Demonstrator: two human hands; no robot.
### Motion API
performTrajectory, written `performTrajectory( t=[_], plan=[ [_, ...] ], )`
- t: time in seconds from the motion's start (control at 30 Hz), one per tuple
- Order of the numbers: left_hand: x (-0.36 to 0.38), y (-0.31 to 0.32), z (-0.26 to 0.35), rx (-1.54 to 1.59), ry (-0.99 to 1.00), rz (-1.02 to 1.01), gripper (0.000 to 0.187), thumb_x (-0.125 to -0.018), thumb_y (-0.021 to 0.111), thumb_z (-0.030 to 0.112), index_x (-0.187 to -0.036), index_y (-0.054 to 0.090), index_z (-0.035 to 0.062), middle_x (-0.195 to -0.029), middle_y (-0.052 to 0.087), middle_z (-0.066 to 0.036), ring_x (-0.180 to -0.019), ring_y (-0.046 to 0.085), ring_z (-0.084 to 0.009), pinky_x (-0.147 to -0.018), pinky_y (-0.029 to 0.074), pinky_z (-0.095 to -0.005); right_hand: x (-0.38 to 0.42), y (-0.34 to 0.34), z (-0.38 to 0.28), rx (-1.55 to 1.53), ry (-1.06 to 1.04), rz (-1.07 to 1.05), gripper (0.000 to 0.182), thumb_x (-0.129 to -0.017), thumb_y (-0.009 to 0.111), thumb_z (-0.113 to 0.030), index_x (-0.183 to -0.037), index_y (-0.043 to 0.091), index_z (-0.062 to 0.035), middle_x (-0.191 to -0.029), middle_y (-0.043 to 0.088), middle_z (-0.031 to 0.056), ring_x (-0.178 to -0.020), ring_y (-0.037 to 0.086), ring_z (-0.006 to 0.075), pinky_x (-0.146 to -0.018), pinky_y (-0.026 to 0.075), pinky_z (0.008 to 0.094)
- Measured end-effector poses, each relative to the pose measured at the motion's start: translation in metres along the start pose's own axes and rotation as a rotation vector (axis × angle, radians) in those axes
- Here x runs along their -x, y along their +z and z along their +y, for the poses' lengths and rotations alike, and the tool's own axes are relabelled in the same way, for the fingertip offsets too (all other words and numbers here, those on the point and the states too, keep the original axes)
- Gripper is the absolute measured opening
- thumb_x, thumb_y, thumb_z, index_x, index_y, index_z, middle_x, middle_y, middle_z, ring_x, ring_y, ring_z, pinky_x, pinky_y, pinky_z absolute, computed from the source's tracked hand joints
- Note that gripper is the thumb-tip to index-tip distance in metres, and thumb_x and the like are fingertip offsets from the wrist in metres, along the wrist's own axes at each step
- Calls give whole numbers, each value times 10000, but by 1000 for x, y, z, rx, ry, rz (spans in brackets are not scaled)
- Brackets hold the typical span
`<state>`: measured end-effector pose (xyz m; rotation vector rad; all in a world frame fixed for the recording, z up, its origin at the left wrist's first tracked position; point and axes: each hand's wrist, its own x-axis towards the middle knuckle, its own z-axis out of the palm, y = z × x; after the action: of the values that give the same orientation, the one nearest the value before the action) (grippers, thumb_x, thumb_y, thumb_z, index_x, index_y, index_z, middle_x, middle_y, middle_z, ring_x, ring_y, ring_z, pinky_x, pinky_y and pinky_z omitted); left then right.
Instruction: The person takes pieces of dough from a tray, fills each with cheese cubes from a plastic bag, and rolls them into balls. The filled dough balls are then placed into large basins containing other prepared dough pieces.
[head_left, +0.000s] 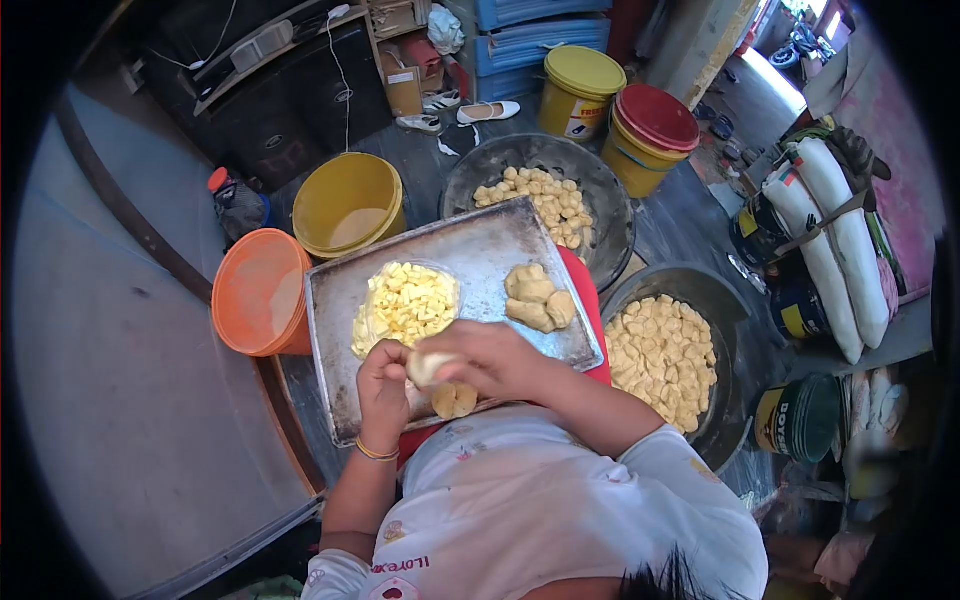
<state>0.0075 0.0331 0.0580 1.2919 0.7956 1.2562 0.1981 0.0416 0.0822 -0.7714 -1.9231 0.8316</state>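
Note:
My left hand (385, 385), with bands at its wrist, has its fingers closed on one side of a pale dough piece (428, 367). From the other side my right hand (485, 360) grips the same piece, slightly blurred. Just below them a rounded dough piece (455, 400) lies at the near edge of a worn metal tray (490, 240). Beyond my hands, the tray holds a heap of yellow cubes (408, 303) on clear plastic. A larger lump of dough (535, 297) sits on its right part.
Dark basins (465, 175) (735, 320) with many dough pieces stand behind and right of the tray. An orange bucket (258, 290) and an open yellow bucket (345, 205) are at the left. A lidded yellow bucket (583, 85) and a red-topped one (655, 120) stand farther back.

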Motion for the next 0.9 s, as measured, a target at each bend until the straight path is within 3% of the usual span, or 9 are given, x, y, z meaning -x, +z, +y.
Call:
performTrajectory(
  t=[0.13, 0.2, 0.27, 0.37, 0.5, 0.57, 0.63, 0.8, 0.9],
  plan=[
    [3, -3, 7, -143, -249, -51, 380, -846, 658, 320, -1006, 557, -10, -836, 567, -46, -696, 523, -90, -640, 442, -226, 13, -45, 9, 24, -28, 446, 398, -874, 600, -348, -1126, 586, -41, -921, 626, 105, -778, 627, 230, -715, 493, 326],
    [7, -5, 17, -705, -325, -439, 394, -814, 678, 262, -1053, 544, -21, -904, 567, -101, -741, 565, -178, -687, 464, -270, 9, -74, 20, 164, -104, 918, 350, -882, 606, -335, -1069, 585, -40, -1034, 572, 130, -929, 588, 244, -796, 468, 326],
    [17, -4, 10, -778, -160, -457, 411, -783, 696, 240, -1062, 543, -20, -938, 553, -124, -786, 565, -226, -717, 463, -297, -9, -101, 11, 863, 25, 887, 310, -807, 685, -207, -1091, 607, -110, -1097, 554, 173, -1006, 533, 256, -880, 409, 328],
    [32, -7, -8, -867, -83, -443, 463, -735, 730, 195, -1102, 536, -10, -979, 524, -136, -821, 547, -251, -736, 457, -317, -12, -87, 13, 881, 110, 675, 322, -750, 703, -124, -1061, 620, -128, -1206, 495, 182, -1114, 467, 275, -945, 365, 370],
    [38, -10, -6, -809, -327, -378, 437, -704, 751, 132, -1057, 533, -4, -980, 508, -132, -819, 533, -232, -735, 450, -305, -12, -24, 36, 425, 167, 140, 231, -754, 662, -104, -983, 638, -96, -1058, 582, 103, -1001, 535, 298, -885, 414, 391],
    [41, -14, -9, -811, -243, -314, 373, -710, 751, 118, -978, 520, -1, -975, 520, -123, -808, 535, -213, -727, 450, -290, -7, 5, 59, 320, 238, -22, 227, -761, 655, -108, -987, 649, -89, -944, 595, 92, -940, 559, 302, -816, 451, 384],
    [45, -23, -20, -813, -160, -247, 320, -716, 750, 103, -900, 508, 3, -969, 531, -114, -797, 537, -195, -720, 450, -275, -6, 21, 64, 362, 243, -62, 223, -762, 647, -114, -984, 653, -90, -914, 583, 91, -916, 561, 293, -806, 451, 380],
    [42, -24, -7, 42, -585, 48, 293, -779, 728, 105, -829, 443, 57, -825, 593, -57, -673, 544, -76, -573, 477, -221, 0, 37, 76, 476, 199, -92, 225, -753, 646, -134, -974, 659, -95, -883, 565, 89, -892, 559, 273, -794, 447, 375],
    [41, -25, -11, 219, -553, 75, 216, -827, 657, 85, -856, 444, 62, -876, 616, -108, -666, 593, -122, -536, 510, -229, 0, 33, 76, 412, 170, -34, 216, -748, 653, -129, -961, 656, -93, -908, 576, 96, -869, 569, 274, -773, 452, 368]
  ],
)
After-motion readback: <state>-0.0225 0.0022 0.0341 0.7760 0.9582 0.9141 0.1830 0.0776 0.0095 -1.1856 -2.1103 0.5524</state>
